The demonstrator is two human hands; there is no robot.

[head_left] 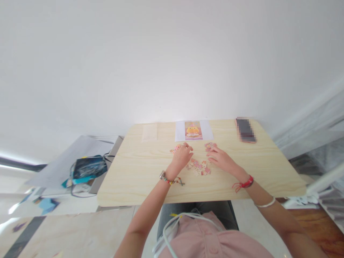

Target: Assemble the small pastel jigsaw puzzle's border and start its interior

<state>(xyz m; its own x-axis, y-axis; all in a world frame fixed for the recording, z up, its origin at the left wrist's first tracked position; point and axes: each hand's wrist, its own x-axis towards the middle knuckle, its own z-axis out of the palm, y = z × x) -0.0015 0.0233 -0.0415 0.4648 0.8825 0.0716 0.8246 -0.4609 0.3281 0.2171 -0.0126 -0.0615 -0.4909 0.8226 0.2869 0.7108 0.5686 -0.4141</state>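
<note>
My left hand (181, 156) is over the table with its fingers curved and apart, nothing visible in them. It partly covers a small pile of jigsaw puzzle pieces (174, 149). My right hand (223, 160) has its fingers spread low over the tabletop, close to a second pile of puzzle pieces (210, 146). Between the hands and nearer to me lie loose puzzle pieces (199, 167), pink and cream, some with their pale side up. Behind the hands a white sheet (206, 130) carries a printed picture (192, 131) of a yellow cartoon figure.
The pale wooden table (134, 179) stands against a white wall (172, 61). A phone (245, 129) lies at its back right, a clear plastic sleeve (149, 132) at its back left. Left of the table, a dark and teal bag (90, 168) rests on a lower surface.
</note>
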